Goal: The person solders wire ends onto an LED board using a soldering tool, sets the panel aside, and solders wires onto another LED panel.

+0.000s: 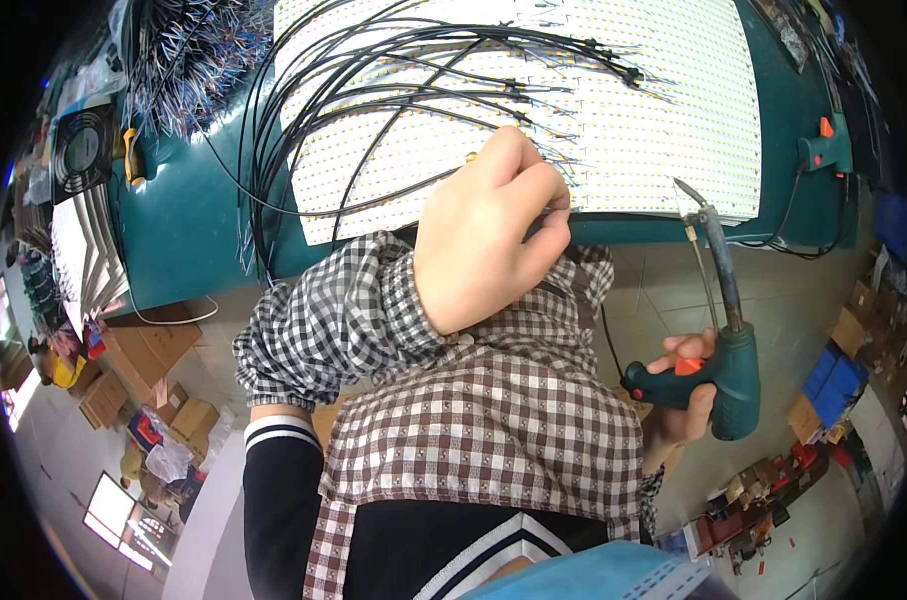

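Observation:
My left hand (493, 235) is over the near edge of the white LED boards (673, 130), fingers curled in a pinch. A black cable (398, 197) runs into it from the left; the fingertips and the cable's end are mostly hidden beneath the hand. Thin coloured wires (563, 165) lie just past the fingers. Lower right, my right hand (685, 422) is wrapped round the handle of a green soldering gun (738, 385) with a red trigger. Its long metal barrel (718, 250) points up, with a thin tube alongside, and the tip (685, 187) hangs over the boards' near right corner.
More black cables (403, 100) arch across the boards. On the green table (183, 235) are a heap of thin wires (193, 60), a black fan (81, 150) and a yellow-handled tool (131, 157). Another green gun (826, 148) lies far right. Cardboard boxes (153, 350) stand on the floor.

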